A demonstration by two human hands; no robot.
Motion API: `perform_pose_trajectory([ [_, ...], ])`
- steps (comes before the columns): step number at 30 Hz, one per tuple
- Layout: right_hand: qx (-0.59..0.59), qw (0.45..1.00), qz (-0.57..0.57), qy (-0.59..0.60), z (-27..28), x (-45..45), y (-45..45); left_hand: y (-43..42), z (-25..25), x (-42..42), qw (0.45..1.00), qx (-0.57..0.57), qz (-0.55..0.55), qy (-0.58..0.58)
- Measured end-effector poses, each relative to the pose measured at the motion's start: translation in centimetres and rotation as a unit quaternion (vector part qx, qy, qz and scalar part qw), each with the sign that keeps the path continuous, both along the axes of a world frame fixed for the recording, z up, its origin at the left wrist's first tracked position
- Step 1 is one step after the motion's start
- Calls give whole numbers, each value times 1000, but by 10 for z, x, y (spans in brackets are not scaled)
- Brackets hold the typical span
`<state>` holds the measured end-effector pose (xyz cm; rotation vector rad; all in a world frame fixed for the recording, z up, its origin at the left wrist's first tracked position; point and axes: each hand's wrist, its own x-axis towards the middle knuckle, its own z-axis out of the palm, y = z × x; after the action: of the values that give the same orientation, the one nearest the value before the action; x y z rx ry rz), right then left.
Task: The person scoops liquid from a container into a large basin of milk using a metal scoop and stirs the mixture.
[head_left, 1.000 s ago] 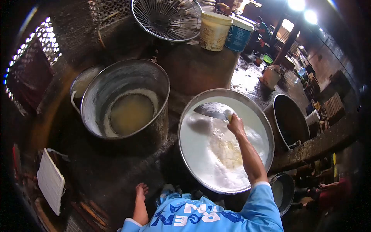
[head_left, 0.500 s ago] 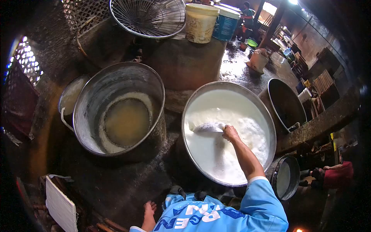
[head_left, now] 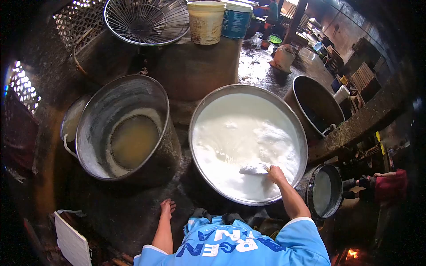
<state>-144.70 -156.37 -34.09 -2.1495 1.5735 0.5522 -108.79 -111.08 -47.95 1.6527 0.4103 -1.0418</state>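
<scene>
My right hand (head_left: pixel 276 174) is closed around the handle of a whitish scoop (head_left: pixel 254 169), whose bowl lies partly in milky white liquid (head_left: pixel 226 115). This liquid nearly fills a wide metal vat (head_left: pixel 248 203) in front of me, with foam mostly on the right and near sides. Below the vat's left side, my left hand (head_left: pixel 167 208) hangs in the air, fingers apart and holding nothing. Left of the vat stands a deep metal pot (head_left: pixel 91 153) with some cloudy yellowish-brown liquid at its bottom.
A dark drum (head_left: pixel 295 95) and a smaller pot (head_left: pixel 313 195) stand to the right, near a beam (head_left: pixel 355 126). A wire basket (head_left: pixel 146 22) and two buckets (head_left: pixel 206 24) rest on a ledge ahead. Fire (head_left: pixel 352 253) glows at lower right. Other people are right and far back.
My right hand has drawn the scoop from the vat's middle toward its near right side. My left hand and forearm have come farther into view. The whole view has shifted slightly.
</scene>
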Motion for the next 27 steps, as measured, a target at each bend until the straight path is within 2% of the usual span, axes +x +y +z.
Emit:
perform_pose_trajectory([
  [2,-14,999,-19,-25,5,-28,2,-16,2,-15,1000,5,-3,9],
  [4,10,998,-43,-34,47,-51,9,-26,2,-36,1000,8,1,30],
  [7,-52,997,52,-34,65,-102,-3,-28,-12,-73,997,22,15,67],
  [10,-75,991,71,-86,107,-139,-16,-22,-14,-112,995,50,-7,82],
  [11,-76,990,65,-99,125,-146,-20,-6,-48,-119,993,39,5,110],
  [13,-75,988,82,-105,160,-160,-39,6,-48,-139,991,46,19,126],
  [14,-92,983,100,-122,165,-173,-53,11,-47,-148,989,49,26,135],
  [16,-104,968,66,-219,193,-183,-70,16,-38,-164,990,52,44,126],
  [19,-260,953,45,-152,184,-182,-109,26,-28,-180,987,97,70,104],
  [20,-237,966,-2,-105,169,-178,-127,29,-19,-183,988,98,71,99],
  [22,-241,960,-83,-119,136,-158,-144,29,-12,-188,989,95,71,88],
  [27,-193,966,-146,-96,72,-131,-152,33,-5,-193,988,81,104,78],
])
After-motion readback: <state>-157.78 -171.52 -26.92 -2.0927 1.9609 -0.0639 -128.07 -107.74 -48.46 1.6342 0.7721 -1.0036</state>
